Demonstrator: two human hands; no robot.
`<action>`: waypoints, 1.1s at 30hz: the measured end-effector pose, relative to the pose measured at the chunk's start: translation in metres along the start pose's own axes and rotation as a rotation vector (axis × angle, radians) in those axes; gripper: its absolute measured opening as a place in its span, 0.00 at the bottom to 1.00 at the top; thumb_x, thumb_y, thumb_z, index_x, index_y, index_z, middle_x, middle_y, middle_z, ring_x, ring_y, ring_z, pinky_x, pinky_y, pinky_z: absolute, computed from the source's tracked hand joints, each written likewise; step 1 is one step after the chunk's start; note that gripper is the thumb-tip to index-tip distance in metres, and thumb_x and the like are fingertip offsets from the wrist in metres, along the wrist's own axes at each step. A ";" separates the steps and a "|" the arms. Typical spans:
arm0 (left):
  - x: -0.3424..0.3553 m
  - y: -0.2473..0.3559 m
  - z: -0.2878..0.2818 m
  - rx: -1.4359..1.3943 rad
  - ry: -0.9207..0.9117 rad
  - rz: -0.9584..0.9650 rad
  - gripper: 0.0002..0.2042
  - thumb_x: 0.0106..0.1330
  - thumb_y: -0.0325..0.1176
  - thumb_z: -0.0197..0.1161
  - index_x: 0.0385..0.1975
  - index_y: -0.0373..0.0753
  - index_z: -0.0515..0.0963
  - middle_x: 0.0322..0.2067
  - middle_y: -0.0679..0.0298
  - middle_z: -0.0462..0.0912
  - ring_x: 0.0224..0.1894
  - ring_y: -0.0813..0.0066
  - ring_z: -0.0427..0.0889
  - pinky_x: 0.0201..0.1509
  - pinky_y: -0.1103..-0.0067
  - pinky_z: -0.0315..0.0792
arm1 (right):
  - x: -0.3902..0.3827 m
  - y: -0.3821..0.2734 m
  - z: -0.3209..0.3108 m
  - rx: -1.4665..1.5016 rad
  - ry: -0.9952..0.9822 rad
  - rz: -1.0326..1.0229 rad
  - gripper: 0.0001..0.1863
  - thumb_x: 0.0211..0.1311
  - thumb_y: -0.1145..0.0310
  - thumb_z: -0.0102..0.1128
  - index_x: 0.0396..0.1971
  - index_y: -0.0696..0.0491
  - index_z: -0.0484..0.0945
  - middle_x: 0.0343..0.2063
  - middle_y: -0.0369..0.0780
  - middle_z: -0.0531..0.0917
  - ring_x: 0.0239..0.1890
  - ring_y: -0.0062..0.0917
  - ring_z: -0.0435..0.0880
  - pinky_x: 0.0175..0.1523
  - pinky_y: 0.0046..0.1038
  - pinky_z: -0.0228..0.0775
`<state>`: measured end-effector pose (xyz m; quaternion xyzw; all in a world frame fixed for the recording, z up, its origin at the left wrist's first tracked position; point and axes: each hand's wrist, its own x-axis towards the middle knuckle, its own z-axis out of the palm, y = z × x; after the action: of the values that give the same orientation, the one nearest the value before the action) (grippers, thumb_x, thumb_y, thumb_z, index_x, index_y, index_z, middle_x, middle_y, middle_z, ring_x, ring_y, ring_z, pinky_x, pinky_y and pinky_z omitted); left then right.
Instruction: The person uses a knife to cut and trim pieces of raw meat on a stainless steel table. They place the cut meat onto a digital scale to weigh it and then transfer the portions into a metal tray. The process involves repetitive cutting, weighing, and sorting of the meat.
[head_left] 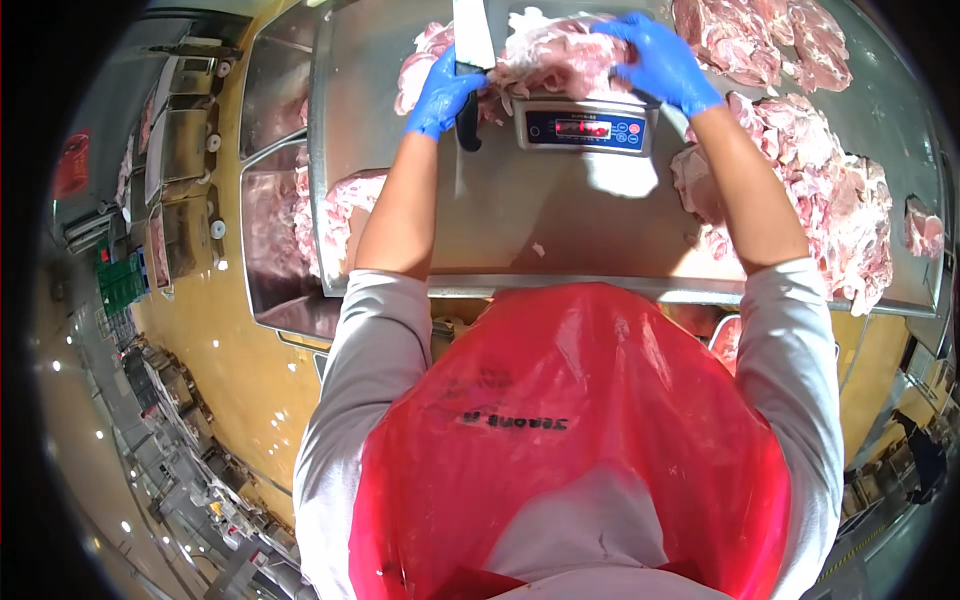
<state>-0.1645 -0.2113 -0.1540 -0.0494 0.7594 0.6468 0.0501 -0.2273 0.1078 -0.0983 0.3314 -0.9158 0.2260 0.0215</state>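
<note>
My left hand (446, 92), in a blue glove, grips a black-handled knife (471, 30) with its broad blade pointing away from me. My right hand (661, 68), also gloved in blue, grasps the right end of a pile of pink raw meat (560, 50) on a small scale (586, 131) with a lit red display. Some of that meat also lies behind my left hand and the knife. The scale stands near the back of a stainless steel table (500, 220).
Large raw meat piles (835, 210) cover the table's right side, with more (735, 40) at the back right. Steel trays of meat (280, 230) adjoin the left side. Trolleys (185, 130) and a green crate (120, 280) stand on the floor at left.
</note>
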 end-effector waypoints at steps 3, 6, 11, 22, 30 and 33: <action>0.012 -0.009 0.011 -0.080 -0.039 -0.007 0.23 0.51 0.22 0.64 0.50 0.36 0.74 0.37 0.64 0.80 0.37 0.75 0.78 0.43 0.77 0.76 | 0.022 0.005 -0.010 -0.116 0.120 -0.172 0.18 0.53 0.73 0.56 0.46 0.51 0.83 0.33 0.42 0.82 0.36 0.38 0.81 0.45 0.37 0.74; 0.014 -0.009 0.021 0.107 -0.057 0.084 0.22 0.51 0.22 0.63 0.50 0.36 0.74 0.37 0.63 0.81 0.38 0.75 0.79 0.42 0.77 0.76 | 0.030 0.022 -0.005 -0.080 0.095 -0.149 0.19 0.50 0.75 0.56 0.44 0.48 0.83 0.39 0.46 0.81 0.42 0.45 0.79 0.49 0.42 0.73; -0.015 0.009 0.036 -0.001 -0.187 -0.006 0.25 0.53 0.17 0.59 0.55 0.34 0.71 0.44 0.58 0.83 0.44 0.70 0.83 0.50 0.74 0.78 | 0.038 0.047 0.020 0.006 0.271 -0.201 0.17 0.52 0.77 0.54 0.42 0.49 0.84 0.40 0.45 0.82 0.46 0.43 0.79 0.53 0.39 0.71; -0.044 0.023 0.076 -0.501 -0.021 -0.011 0.31 0.50 0.13 0.56 0.60 0.32 0.64 0.56 0.51 0.75 0.54 0.56 0.79 0.57 0.65 0.78 | 0.077 0.084 0.050 0.266 0.373 -0.291 0.14 0.51 0.78 0.52 0.36 0.53 0.84 0.44 0.47 0.83 0.53 0.43 0.78 0.61 0.37 0.68; -0.041 0.042 0.068 -0.203 0.121 0.073 0.24 0.52 0.13 0.59 0.53 0.32 0.71 0.49 0.56 0.80 0.48 0.68 0.81 0.53 0.72 0.77 | -0.011 0.027 0.025 0.743 0.688 0.190 0.18 0.53 0.64 0.71 0.43 0.53 0.80 0.31 0.39 0.80 0.33 0.30 0.79 0.43 0.31 0.73; -0.024 0.082 0.079 0.315 0.101 0.167 0.19 0.53 0.20 0.65 0.47 0.31 0.75 0.44 0.60 0.82 0.43 0.72 0.81 0.49 0.75 0.75 | -0.111 -0.038 0.097 0.794 0.535 0.561 0.21 0.53 0.62 0.74 0.41 0.55 0.75 0.29 0.34 0.78 0.28 0.18 0.74 0.37 0.26 0.71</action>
<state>-0.1515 -0.1201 -0.0829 -0.0102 0.8543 0.5185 -0.0350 -0.1071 0.1068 -0.1911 -0.0113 -0.7761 0.6270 0.0657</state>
